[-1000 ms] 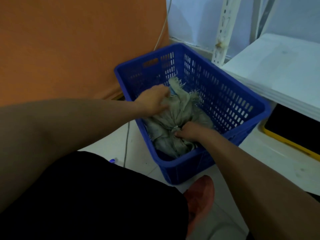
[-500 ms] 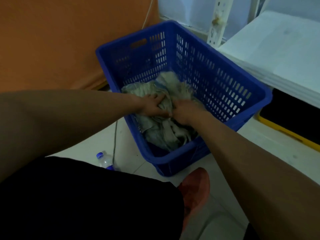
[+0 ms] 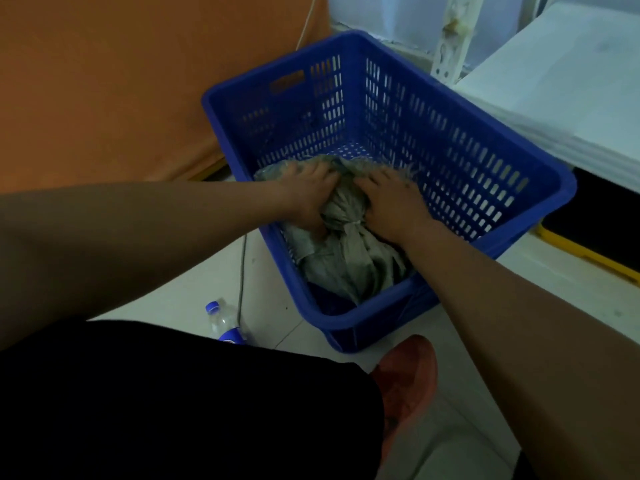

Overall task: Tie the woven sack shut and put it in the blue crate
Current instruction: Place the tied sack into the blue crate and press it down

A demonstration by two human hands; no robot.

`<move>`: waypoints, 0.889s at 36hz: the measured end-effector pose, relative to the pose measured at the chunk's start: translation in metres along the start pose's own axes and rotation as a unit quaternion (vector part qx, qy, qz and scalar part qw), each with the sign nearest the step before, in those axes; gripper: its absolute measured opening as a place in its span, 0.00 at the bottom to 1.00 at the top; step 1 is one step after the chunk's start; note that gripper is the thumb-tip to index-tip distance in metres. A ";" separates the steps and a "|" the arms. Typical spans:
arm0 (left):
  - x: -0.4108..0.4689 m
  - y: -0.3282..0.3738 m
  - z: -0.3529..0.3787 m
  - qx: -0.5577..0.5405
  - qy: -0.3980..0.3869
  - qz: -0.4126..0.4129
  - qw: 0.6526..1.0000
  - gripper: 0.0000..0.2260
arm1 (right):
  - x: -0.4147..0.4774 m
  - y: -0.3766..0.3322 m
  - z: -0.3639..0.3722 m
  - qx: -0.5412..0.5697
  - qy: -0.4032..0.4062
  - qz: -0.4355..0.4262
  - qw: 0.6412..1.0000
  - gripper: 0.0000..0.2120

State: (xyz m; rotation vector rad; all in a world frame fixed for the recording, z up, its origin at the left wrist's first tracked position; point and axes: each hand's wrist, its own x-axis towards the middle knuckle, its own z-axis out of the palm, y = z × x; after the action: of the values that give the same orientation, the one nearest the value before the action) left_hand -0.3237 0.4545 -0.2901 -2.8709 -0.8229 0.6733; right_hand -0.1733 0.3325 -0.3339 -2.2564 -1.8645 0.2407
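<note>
While both arms reach forward and down, I note the following. An orange panel (image 3: pixel 104 98) fills the far left. On the tiled floor (image 3: pixel 187 289) a clear water bottle (image 3: pixel 225 323) with a blue cap lies beside a thin cable (image 3: pixel 242 268). The left hand (image 3: pixel 308 199) lies flat on the woven sack (image 3: pixel 346 261), fingers extended, pressing down. The sack sits inside the blue crate (image 3: pixel 433 133), against its near wall, its neck bunched and bound by a pale tie (image 3: pixel 355 225). The right hand (image 3: pixel 391 202) presses the sack likewise, fingers spread, just beside the tie. A red slipper (image 3: pixel 408 375) is near the crate's front corner. A white shelf board (image 3: pixel 571 81) stands at right, a yellow-edged black tray (image 3: pixel 588 247) beneath it.
</note>
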 end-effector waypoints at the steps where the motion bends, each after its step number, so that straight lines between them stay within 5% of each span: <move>1: 0.002 0.001 0.004 -0.004 0.023 0.024 0.999 0.58 | 0.001 0.002 0.000 -0.003 -0.011 -0.003 1.000 0.29; 4: 0.003 0.001 0.016 0.008 0.079 0.060 0.995 0.60 | 0.004 -0.002 -0.008 -0.006 0.061 0.013 0.998 0.26; 8: 0.004 0.002 0.022 0.023 0.116 0.069 0.991 0.57 | 0.002 -0.007 -0.021 0.009 0.270 -0.016 0.963 0.14; 10: 0.006 0.001 0.024 0.014 0.100 0.076 0.992 0.55 | 0.007 -0.003 -0.016 0.065 0.184 -0.035 0.980 0.12; 13: 0.008 -0.002 0.032 -0.026 -0.008 0.068 0.997 0.50 | 0.013 0.003 -0.004 0.087 0.008 -0.005 0.996 0.25; 18: 0.008 0.001 0.037 0.007 -0.058 0.096 0.994 0.48 | 0.016 0.017 0.008 0.203 -0.154 0.100 0.962 0.31; 23: 0.005 0.003 0.029 -0.021 -0.102 0.057 0.993 0.49 | 0.014 0.007 0.002 0.271 -0.216 0.152 0.926 0.45; 27: -0.001 0.008 0.017 -0.237 -0.187 0.012 0.953 0.33 | 0.009 0.006 -0.002 0.209 -0.221 0.182 0.935 0.47; 32: -0.007 0.012 -0.005 -0.432 -0.036 -0.040 0.901 0.15 | 0.007 0.003 -0.005 0.117 -0.206 0.171 0.956 0.46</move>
State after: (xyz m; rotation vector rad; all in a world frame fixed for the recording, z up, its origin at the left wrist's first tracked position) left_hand -0.3211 0.4410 -0.2849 -3.5331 -1.5750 0.4772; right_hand -0.1684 0.3382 -0.3298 -2.4768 -1.4829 0.9996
